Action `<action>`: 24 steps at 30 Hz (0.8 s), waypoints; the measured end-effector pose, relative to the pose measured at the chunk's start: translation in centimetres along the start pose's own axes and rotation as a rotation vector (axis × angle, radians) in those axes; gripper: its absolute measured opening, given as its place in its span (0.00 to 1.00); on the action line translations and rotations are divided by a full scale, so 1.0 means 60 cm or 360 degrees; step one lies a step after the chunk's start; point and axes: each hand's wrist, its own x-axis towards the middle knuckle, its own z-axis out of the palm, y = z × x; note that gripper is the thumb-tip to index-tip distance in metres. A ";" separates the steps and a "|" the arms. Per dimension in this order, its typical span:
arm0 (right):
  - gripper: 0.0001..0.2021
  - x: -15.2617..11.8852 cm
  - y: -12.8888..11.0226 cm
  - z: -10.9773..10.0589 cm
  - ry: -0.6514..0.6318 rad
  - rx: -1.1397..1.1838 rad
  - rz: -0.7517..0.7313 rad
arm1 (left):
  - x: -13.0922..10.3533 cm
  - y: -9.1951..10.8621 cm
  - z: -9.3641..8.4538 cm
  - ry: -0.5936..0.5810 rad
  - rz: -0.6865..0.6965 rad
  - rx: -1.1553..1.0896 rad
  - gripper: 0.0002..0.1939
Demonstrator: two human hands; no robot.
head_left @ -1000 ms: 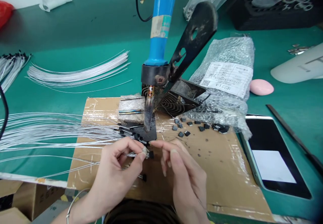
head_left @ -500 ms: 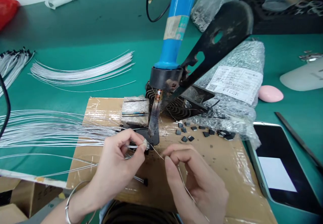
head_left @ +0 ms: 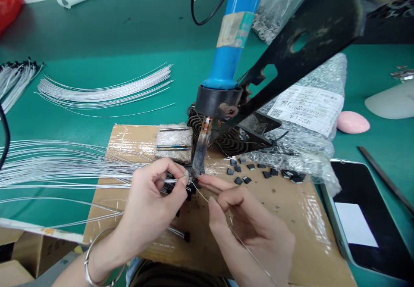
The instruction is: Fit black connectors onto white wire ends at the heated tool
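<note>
The thin wire (head_left: 200, 192) was in your right hand (head_left: 255, 231), above the cardboard (head_left: 310, 248). Its long axis went slanting: the upper end lay beside your left fingertips, just below the iron's tip (head_left: 197, 166), and the rest ran down to the right, past your right palm. So your right hand was the nearer one, because it grasped this wire between thumb and finger. Your left hand (head_left: 155, 205) was pinching the ends of some white wires (head_left: 64, 173), which lay to the left. Whether the thin wire touched the tip, I cannot tell. Half a second before, your left fingertips were lower than the tip; now they were almost level with it, and one right finger had stretched towards it.
</note>
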 end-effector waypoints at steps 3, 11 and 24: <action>0.11 0.002 0.001 0.001 0.0019 0.0028 0.0004 | 0.002 0.003 -0.001 -0.0012 -0.0013 0.0003 0.06; 0.11 0.002 0.004 -0.002 0.0029 0.0033 -0.0037 | 0.003 0.009 -0.002 -0.0035 -0.0049 0.0002 0.06; 0.11 0.001 0.000 -0.001 0.0062 0.0022 -0.0055 | 0.001 0.009 -0.003 -0.0036 -0.0051 0.0006 0.06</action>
